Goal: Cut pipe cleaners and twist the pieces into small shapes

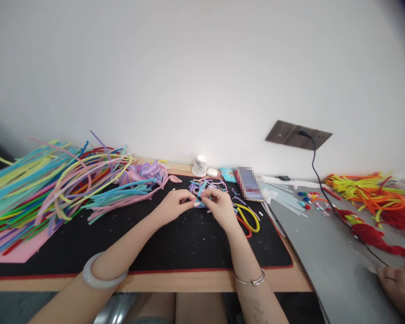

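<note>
Fingertips of my left hand [177,206] and my right hand [220,206] meet over the black mat [128,245], both closed in a pinch. Between them is a short blue pipe cleaner [200,191]; a tiny dark bit shows at the fingertips, too small to name. Just behind my hands lies a loose heap of short purple, pink and blue pipe cleaner pieces [219,183], partly hidden by my fingers. A yellow looped pipe cleaner [255,218] and a red-orange one [248,231] rest beside my right wrist.
Long multicoloured pipe cleaners [54,180] pile up at left, over a pink sheet [27,247]. At the back stand a white cup [200,165] and a phone [250,183]. Small pompoms [308,196] lie on the grey table [310,243]. Another person's hand [396,283] is at far right.
</note>
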Demonstrator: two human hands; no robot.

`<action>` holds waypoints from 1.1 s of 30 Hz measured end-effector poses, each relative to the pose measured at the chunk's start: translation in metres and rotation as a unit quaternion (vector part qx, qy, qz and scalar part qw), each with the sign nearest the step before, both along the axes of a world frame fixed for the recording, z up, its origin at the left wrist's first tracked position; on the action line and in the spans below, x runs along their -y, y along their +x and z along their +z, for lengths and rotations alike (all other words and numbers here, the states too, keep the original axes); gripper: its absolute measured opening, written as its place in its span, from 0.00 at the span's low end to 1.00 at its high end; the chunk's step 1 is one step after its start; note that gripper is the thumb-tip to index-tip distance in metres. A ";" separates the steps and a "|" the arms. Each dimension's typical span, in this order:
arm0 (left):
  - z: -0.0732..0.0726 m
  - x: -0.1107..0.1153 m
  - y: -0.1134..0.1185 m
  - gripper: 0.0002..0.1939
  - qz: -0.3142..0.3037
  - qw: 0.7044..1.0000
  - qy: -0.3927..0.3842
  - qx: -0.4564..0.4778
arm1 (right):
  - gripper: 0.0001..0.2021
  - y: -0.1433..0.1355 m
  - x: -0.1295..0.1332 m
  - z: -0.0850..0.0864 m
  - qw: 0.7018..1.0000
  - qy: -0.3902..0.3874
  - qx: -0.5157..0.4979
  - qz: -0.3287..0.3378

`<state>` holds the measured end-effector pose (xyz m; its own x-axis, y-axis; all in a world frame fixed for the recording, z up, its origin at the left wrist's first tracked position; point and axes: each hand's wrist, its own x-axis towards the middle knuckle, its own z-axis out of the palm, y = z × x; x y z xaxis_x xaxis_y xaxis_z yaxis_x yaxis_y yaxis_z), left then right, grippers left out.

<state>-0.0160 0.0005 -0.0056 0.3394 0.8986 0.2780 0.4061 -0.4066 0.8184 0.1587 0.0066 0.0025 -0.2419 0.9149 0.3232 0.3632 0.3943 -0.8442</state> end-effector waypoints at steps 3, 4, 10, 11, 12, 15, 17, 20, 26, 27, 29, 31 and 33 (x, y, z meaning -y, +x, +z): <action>-0.001 0.003 0.002 0.12 -0.020 0.994 -0.085 0.063 | 0.05 -0.002 0.001 0.001 1.000 0.013 -0.010 0.000; 0.000 0.004 0.003 0.12 -0.030 0.989 -0.110 0.090 | 0.06 -0.003 0.001 0.001 1.000 0.016 -0.015 -0.001; 0.004 0.003 0.004 0.12 -0.003 0.961 -0.174 0.217 | 0.07 -0.002 0.001 0.000 0.999 0.018 -0.027 0.009; 0.004 0.003 0.004 0.12 0.004 0.956 -0.186 0.226 | 0.07 -0.001 0.001 0.000 1.000 0.022 -0.021 0.009; 0.003 0.002 0.004 0.13 0.012 0.952 -0.195 0.235 | 0.07 -0.001 0.001 0.000 1.000 0.024 -0.012 0.009; 0.001 0.001 0.004 0.14 0.039 0.945 -0.200 0.257 | 0.06 -0.001 0.001 0.001 0.998 0.045 0.039 0.001; 0.000 0.000 0.004 0.14 0.054 0.943 -0.196 0.265 | 0.06 -0.001 0.002 0.002 0.994 0.071 0.080 -0.014; -0.001 -0.001 0.004 0.14 0.081 0.943 -0.187 0.263 | 0.07 -0.004 0.004 0.002 0.990 0.082 0.114 -0.015; -0.004 -0.003 0.004 0.13 0.098 0.948 -0.142 0.266 | 0.10 -0.012 0.009 0.000 0.985 0.083 0.146 0.022; -0.005 -0.003 0.004 0.13 0.101 0.950 -0.137 0.263 | 0.10 -0.012 0.009 0.000 0.984 0.090 0.152 0.028; -0.004 -0.003 0.004 0.13 0.113 0.953 -0.131 0.248 | 0.10 -0.013 0.009 0.000 0.981 0.110 0.155 0.033; -0.002 -0.002 0.003 0.13 0.130 0.959 -0.121 0.223 | 0.09 -0.013 0.008 0.000 0.981 0.128 0.145 0.025; 0.000 -0.001 0.003 0.12 0.136 0.965 -0.105 0.199 | 0.06 -0.014 0.007 -0.001 0.983 0.126 0.131 0.015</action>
<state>-0.0127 0.0015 -0.0053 -0.0141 0.9900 0.1404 0.1108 -0.1380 0.9842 0.1452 -0.0003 0.0019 -0.3722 0.8052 0.4616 0.5410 0.5923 -0.5970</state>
